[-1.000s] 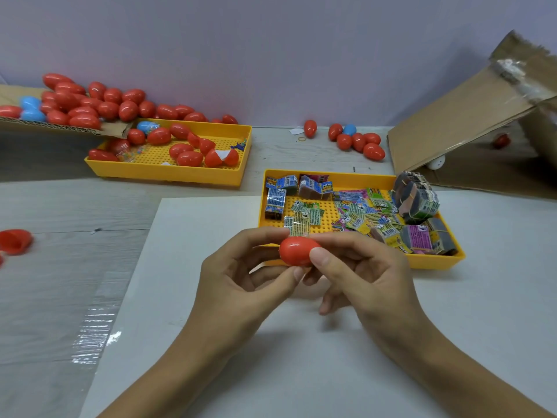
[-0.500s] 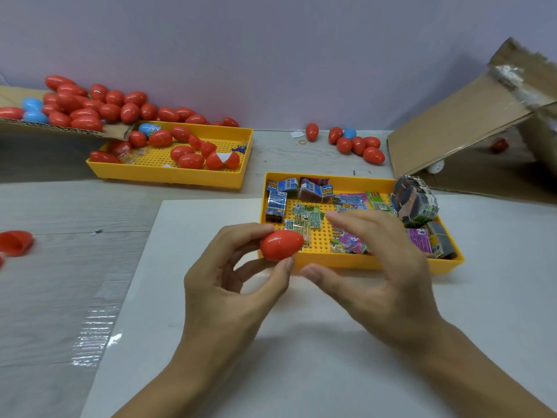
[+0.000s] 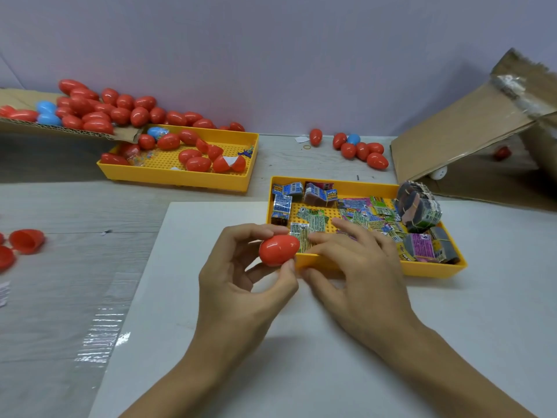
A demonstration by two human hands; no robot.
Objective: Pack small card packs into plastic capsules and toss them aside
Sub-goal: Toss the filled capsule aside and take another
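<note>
My left hand (image 3: pixel 241 276) pinches a closed red egg-shaped capsule (image 3: pixel 278 249) between thumb and fingertips, just in front of the near yellow tray (image 3: pixel 331 263). That tray holds several small card packs (image 3: pixel 313 221) in green, blue and purple wrappers, plus a banded bundle (image 3: pixel 417 206) at its right end. My right hand (image 3: pixel 358 267) hovers over the tray's front rim with fingers spread and relaxed, its fingertips beside the capsule and above the green packs; it holds nothing.
A second yellow tray (image 3: pixel 180 176) at the back left holds red capsules, fed by a cardboard flap (image 3: pixel 60 128) heaped with more. Loose capsules (image 3: pixel 361 150) lie at the back centre. Open red halves (image 3: pixel 25 241) sit at the left edge. A cardboard box (image 3: pixel 470 140) stands right.
My right hand let go of the capsule and moved right, over the card tray. The left hand kept the capsule and shifted it slightly left and down.
</note>
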